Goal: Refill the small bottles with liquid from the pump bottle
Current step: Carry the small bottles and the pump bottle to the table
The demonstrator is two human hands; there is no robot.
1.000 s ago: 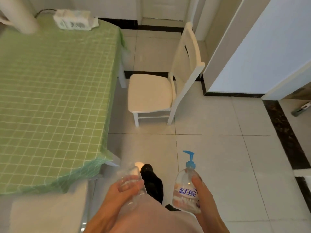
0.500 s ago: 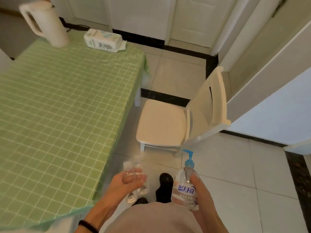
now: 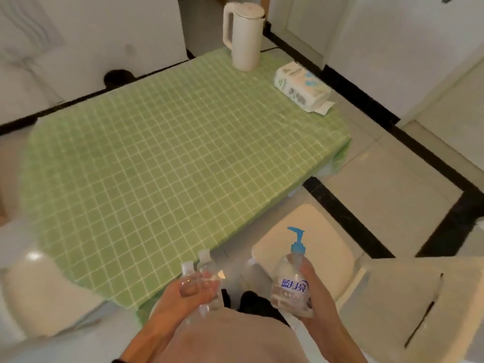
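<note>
My left hand grips two small clear bottles side by side, their white caps pointing up and away from me. In my right hand I hold a clear pump bottle with a blue pump head and blue lettering on its label. Both hands are held low in front of my body, just off the near edge of the table, which wears a green checked cloth.
A white kettle and a pack of tissues stand at the table's far end. A white chair sits to the right, close to my right hand, another white seat to the left. Tiled floor lies beyond.
My view has swung left, so the table now fills the middle and the chair lies at lower right. Both hands keep their grip on the bottles.
</note>
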